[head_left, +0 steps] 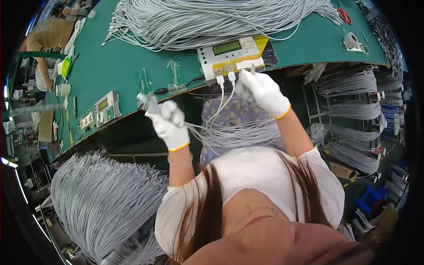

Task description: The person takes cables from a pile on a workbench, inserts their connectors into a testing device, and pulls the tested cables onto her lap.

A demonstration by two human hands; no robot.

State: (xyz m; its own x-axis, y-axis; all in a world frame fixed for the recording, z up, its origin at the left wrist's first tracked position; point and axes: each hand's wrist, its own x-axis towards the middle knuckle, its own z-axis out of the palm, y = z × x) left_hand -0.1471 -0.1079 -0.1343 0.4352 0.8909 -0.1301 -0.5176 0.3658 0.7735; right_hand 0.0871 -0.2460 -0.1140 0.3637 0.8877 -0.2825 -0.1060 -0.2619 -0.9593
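My left hand (169, 125), in a white glove with a yellow cuff, is closed around several white cables. Their blurred connector ends (145, 100) stick out past the fingers over the table edge. A grey cable tester (229, 55) with a green display lies at the table's front edge. Two white plugs (221, 80) sit in its front, and their cords run down to the cables (240, 133) across my lap. My right hand (264, 93), gloved the same way, is at the tester's right front corner with curled fingers. What they pinch is hidden.
A large heap of white cables (212, 22) covers the back of the green table (110, 66). Another tester (106, 108) lies left. Red scissors (344, 16) and a tape roll (351, 40) are at right. Cable bundles hang at lower left (106, 198) and on a right rack (351, 110). Someone works at far left.
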